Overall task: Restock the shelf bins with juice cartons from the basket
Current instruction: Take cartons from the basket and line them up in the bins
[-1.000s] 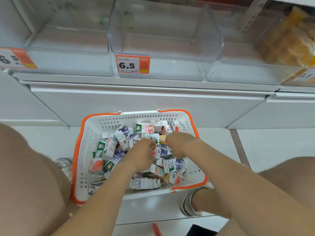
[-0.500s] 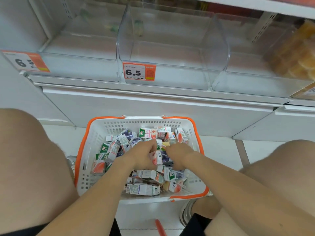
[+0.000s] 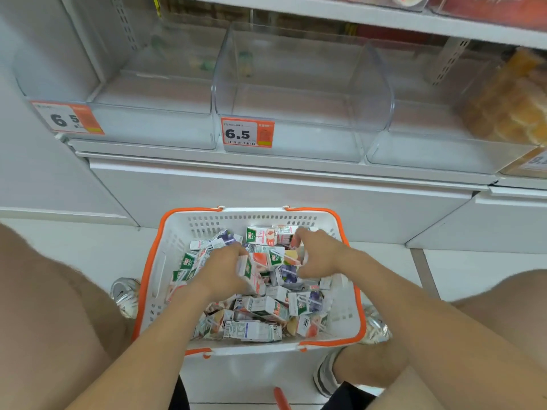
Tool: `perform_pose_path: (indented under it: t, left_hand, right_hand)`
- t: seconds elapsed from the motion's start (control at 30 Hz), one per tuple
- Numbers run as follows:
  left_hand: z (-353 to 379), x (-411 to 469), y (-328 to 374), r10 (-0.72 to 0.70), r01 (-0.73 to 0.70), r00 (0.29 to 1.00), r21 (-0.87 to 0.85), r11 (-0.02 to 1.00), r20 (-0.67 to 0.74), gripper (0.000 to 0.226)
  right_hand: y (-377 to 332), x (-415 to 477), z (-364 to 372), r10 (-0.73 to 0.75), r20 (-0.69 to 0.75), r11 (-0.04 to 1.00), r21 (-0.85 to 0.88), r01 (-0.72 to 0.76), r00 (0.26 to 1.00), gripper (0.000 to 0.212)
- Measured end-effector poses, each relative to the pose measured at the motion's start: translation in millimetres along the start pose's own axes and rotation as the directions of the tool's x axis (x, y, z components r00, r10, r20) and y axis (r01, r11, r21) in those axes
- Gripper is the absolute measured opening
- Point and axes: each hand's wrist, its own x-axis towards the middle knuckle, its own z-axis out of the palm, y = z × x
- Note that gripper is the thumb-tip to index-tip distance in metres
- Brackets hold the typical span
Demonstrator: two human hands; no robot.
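A white plastic basket (image 3: pixel 174 255) with an orange rim sits on the pale floor between a crouching person's knees. It is heaped with small juice cartons (image 3: pixel 266 309) lying at all angles, printed in green, peach-pink and purple.

Above it, on the lowest shelf, stand clear plastic bins. The middle bin (image 3: pixel 302 93) and the left bin (image 3: pixel 148 93) show nothing inside except faint blurred reflections. Each carries an orange price tag (image 3: pixel 248 133) reading 6.5. A bin at the far right (image 3: pixel 509 96) holds blurred orange and yellow packages. A white cabinet front (image 3: pixel 266 190) lies between shelf and basket.

A grey shoe (image 3: pixel 125 292) shows just left of the basket, another shoe (image 3: pixel 325 375) at its near right corner. A small orange object (image 3: pixel 281 399) lies on the floor at the bottom edge.

Both forearms reach into the basket. The left hand (image 3: pixel 220 272) is curled around a carton with a green and pink face (image 3: pixel 250 272), lifted slightly above the pile. The right hand (image 3: pixel 321 257) is spread fairly wide over the cartons at the far side, fingertips (image 3: pixel 299 235) touching them; whether it grips one cannot be told.
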Motion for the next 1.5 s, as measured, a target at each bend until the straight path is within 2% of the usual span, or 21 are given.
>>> perform_pose_path:
  t: [0.1, 0.17, 0.3, 0.47, 0.53, 0.63, 0.7, 0.8, 0.87, 0.93, 0.97, 1.03, 1.13, 1.23, 1.3, 1.4, 1.5]
  left_hand:
    - [-13, -1, 14, 0.021, -0.053, 0.991, -0.235, 0.971, -0.134, 0.066]
    - [-29, -5, 25, 0.027, -0.1, 0.982, -0.391, 0.915, -0.188, 0.065]
    - [-60, -16, 43, 0.073, -0.188, 0.98, -0.725, 0.663, -0.188, 0.05]
    - [-78, -18, 57, -0.027, -0.22, 0.97, -0.923, 0.316, -0.241, 0.027]
    - [-84, -22, 62, -0.079, -0.224, 0.964, -0.936, 0.271, -0.253, 0.021]
    - [-89, -25, 61, -0.122, -0.225, 0.958, -0.942, 0.248, -0.261, 0.024]
    - [-92, -28, 60, -0.135, -0.225, 0.956, -0.945, 0.237, -0.261, 0.018]
    - [-102, -29, 59, -0.127, -0.245, 0.946, -0.912, 0.33, -0.3, 0.015]
    - [-117, -31, 60, -0.093, -0.279, 0.924, -0.821, 0.498, -0.371, 0.017]
    - [-139, -33, 62, -0.061, -0.296, 0.882, -0.65, 0.7, -0.467, 0.019]
    - [-152, -35, 63, -0.046, -0.295, 0.858, -0.563, 0.772, -0.512, 0.019]
    - [-182, -36, 63, -0.026, -0.291, 0.81, -0.44, 0.849, -0.585, 0.018]
    - [-230, -35, 57, 0.045, -0.253, 0.776, -0.246, 0.936, -0.629, 0.021]
    - [-282, -29, 47, 0.162, -0.172, 0.713, 0.054, 0.984, -0.682, 0.03]
    - [-316, -26, 39, 0.203, -0.102, 0.693, 0.184, 0.978, -0.692, 0.034]
    - [-348, -15, 15, 0.201, 0.028, 0.677, 0.298, 0.954, -0.708, 0.037]
    - [-361, 0, -12, 0.162, 0.082, 0.597, 0.26, 0.962, -0.786, 0.039]
  right_hand:
    - [-21, -15, -45, -0.121, -0.06, 0.959, 0.252, 0.132, 0.991, 0.064]
    - [-34, -27, -68, -0.195, -0.089, 0.911, 0.352, 0.214, 0.977, 0.071]
    - [-51, -49, -98, -0.278, -0.192, 0.841, 0.425, 0.335, 0.941, 0.075]
    - [-63, -53, -111, -0.184, -0.332, 0.708, 0.607, 0.359, 0.925, 0.07]
    - [-71, -50, -109, -0.111, -0.373, 0.629, 0.691, 0.356, 0.921, 0.071]
    - [-84, -44, -105, 0.018, -0.418, 0.536, 0.771, 0.344, 0.908, 0.064]
    - [-91, -43, -105, 0.054, -0.427, 0.501, 0.793, 0.346, 0.903, 0.067]
    - [-98, -42, -107, 0.045, -0.446, 0.531, 0.769, 0.356, 0.894, 0.059]
    - [-105, -39, -108, 0.009, -0.471, 0.552, 0.738, 0.388, 0.882, 0.058]
    - [-117, -36, -107, -0.026, -0.535, 0.608, 0.662, 0.438, 0.845, 0.061]
    - [-125, -32, -106, -0.044, -0.581, 0.636, 0.611, 0.471, 0.813, 0.062]
    - [-142, -24, -106, -0.075, -0.658, 0.624, 0.555, 0.55, 0.749, 0.064]
    - [-170, -14, -111, -0.117, -0.74, 0.594, 0.482, 0.644, 0.662, 0.069]
    - [-199, -7, -117, -0.194, -0.814, 0.634, 0.323, 0.703, 0.548, 0.063]
    - [-218, 2, -121, -0.25, -0.851, 0.677, 0.187, 0.711, 0.461, 0.057]
    - [-246, 25, -125, -0.336, -0.863, 0.69, 0.047, 0.723, 0.377, 0.053]
    - [-271, 57, -132, -0.381, -0.859, 0.687, -0.015, 0.727, 0.342, 0.055]
